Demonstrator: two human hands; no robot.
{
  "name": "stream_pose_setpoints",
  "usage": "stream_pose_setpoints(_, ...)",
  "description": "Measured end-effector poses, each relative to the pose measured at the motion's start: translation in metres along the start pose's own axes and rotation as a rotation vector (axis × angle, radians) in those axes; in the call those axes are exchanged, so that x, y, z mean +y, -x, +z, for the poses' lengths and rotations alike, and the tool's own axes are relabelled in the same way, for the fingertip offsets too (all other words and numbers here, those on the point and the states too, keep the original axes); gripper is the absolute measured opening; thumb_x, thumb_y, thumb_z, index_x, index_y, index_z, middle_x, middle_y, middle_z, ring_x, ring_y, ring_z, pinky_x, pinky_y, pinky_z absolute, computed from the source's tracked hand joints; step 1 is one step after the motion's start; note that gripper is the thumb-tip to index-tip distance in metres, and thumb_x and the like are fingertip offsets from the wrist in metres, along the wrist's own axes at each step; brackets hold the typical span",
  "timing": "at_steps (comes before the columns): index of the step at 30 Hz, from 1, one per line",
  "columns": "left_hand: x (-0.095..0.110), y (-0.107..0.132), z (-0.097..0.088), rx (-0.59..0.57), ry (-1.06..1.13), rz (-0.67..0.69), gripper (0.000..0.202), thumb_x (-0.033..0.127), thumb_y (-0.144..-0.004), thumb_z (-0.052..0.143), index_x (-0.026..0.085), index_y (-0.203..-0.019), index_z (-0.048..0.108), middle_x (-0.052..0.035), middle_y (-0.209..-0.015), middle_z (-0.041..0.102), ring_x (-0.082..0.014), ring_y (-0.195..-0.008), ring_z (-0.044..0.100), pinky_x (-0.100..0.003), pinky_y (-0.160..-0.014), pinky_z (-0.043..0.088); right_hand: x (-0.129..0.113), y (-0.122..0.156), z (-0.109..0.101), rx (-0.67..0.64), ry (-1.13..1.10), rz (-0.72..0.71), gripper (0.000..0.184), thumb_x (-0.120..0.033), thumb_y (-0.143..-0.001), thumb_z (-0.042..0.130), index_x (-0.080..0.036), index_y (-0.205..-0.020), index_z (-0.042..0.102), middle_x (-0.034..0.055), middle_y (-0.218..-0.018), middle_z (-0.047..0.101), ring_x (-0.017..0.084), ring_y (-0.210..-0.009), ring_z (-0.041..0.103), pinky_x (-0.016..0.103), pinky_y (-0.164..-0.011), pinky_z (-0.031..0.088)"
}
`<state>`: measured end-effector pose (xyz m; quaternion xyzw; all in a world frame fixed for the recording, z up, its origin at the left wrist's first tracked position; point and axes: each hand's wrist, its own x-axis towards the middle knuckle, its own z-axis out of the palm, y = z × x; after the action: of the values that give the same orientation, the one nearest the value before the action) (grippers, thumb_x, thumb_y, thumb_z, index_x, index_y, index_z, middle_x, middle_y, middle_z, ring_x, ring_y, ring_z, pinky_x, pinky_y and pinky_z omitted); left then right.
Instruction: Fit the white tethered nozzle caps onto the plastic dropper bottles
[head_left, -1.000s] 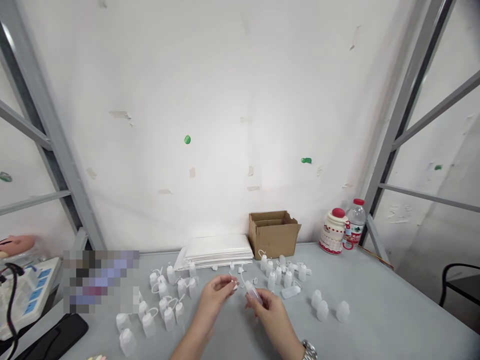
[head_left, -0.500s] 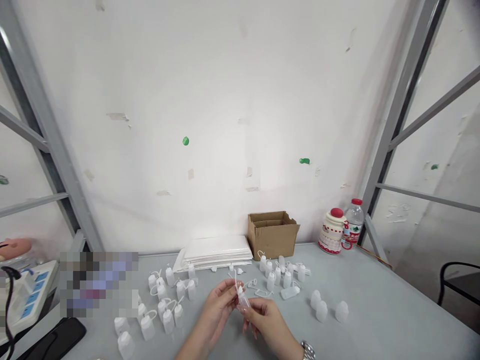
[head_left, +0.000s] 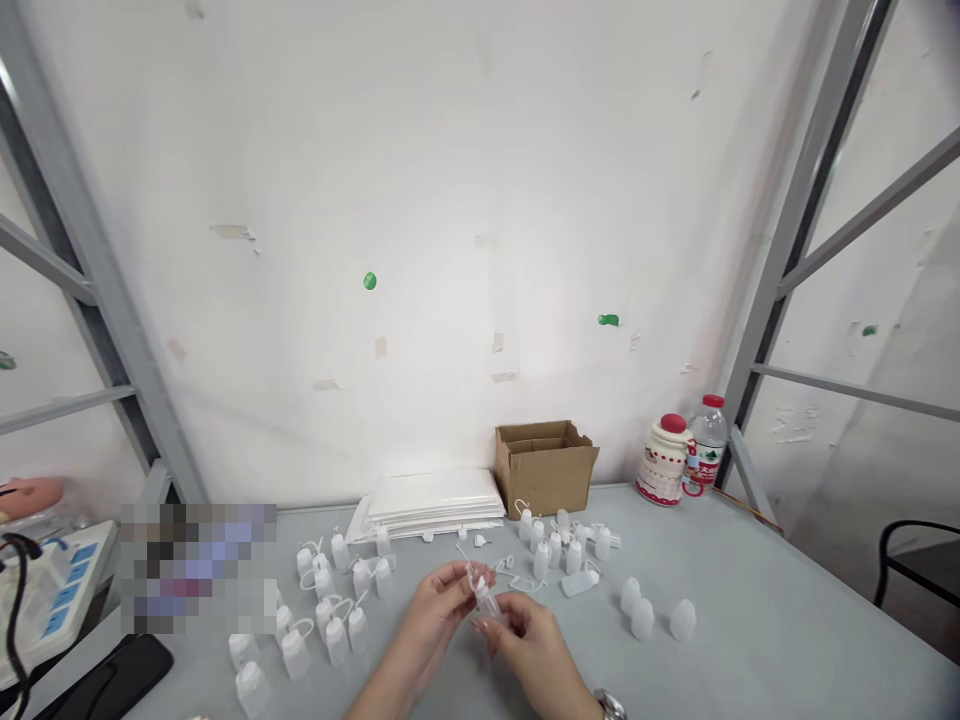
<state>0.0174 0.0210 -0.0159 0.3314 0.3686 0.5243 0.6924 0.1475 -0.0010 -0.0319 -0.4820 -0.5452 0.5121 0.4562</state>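
Note:
A small translucent squeeze bottle (head_left: 489, 604) with a white nozzle top is held tilted between both hands, low in the middle of the head view. My left hand (head_left: 448, 610) pinches near its top, where a thin white strap sticks up past the fingers. Lower down, the fingers of my right hand (head_left: 528, 634) are closed round the bottle's body. Just behind the hands lie loose white strap pieces (head_left: 517, 578). Several similar bottles (head_left: 335, 640) stand to the left, many with looped straps. Another group of bottles (head_left: 555, 550) is at the right rear, one lying on its side.
Behind the bottles are a stack of white sheets (head_left: 431, 502) and an open cardboard box (head_left: 551, 478). Three frosted pieces (head_left: 682, 621) stand at right. A cream jar (head_left: 664, 465) and a water bottle (head_left: 709, 440) occupy the far right corner. A black phone (head_left: 112, 682) lies front left.
The thin strap above my left hand now leans further left. My right fingers have shifted slightly on the bottle; both hands stay in nearly the same place.

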Motion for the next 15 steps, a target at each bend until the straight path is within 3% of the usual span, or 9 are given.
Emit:
stream_pose_setpoints(4,-0.001,0.0,0.001,-0.004,0.013,-0.033,0.031,0.032,-0.048,0.08,0.015,-0.072,0.07,-0.0069,-0.075,0.073,-0.0194,-0.081,0.066,-0.026,-0.069,0.047,0.0,-0.001,-0.001,-0.243,-0.491,0.224,0.035,-0.045,-0.055,0.075,-0.014,-0.064,0.061,-0.0008,-0.05,0.06,0.004,-0.038,0.036,0.017,-0.043,0.027)
stream_pose_setpoints(7,-0.005,-0.003,0.0,0.035,-0.013,0.007,0.034,0.037,-0.049,0.079,0.015,-0.073,0.07,-0.0078,-0.073,0.073,-0.0215,-0.076,0.067,-0.026,-0.059,0.048,-0.001,-0.001,-0.004,-0.367,-0.696,0.311,0.032,-0.039,-0.056,0.077,-0.011,-0.067,0.065,0.0018,-0.055,0.062,0.002,-0.04,0.037,0.015,-0.044,0.03)
stream_pose_setpoints(11,-0.013,-0.009,-0.006,0.162,-0.039,0.151,0.034,0.037,-0.047,0.079,0.014,-0.07,0.07,-0.0078,-0.073,0.074,-0.022,-0.077,0.067,-0.03,-0.072,0.048,-0.001,-0.002,-0.007,-0.231,-0.709,0.279,0.026,-0.029,-0.056,0.079,-0.011,-0.071,0.068,0.0047,-0.066,0.067,0.003,-0.047,0.047,0.013,-0.049,0.037)
stream_pose_setpoints(15,-0.015,-0.011,-0.01,0.17,-0.058,0.162,0.035,0.039,-0.048,0.078,0.014,-0.071,0.07,-0.0103,-0.081,0.074,-0.0248,-0.084,0.065,-0.036,-0.084,0.045,0.001,-0.003,-0.007,-0.172,-0.739,0.317,0.024,-0.023,-0.052,0.082,-0.01,-0.065,0.066,0.0044,-0.066,0.068,0.003,-0.048,0.051,0.013,-0.05,0.04)
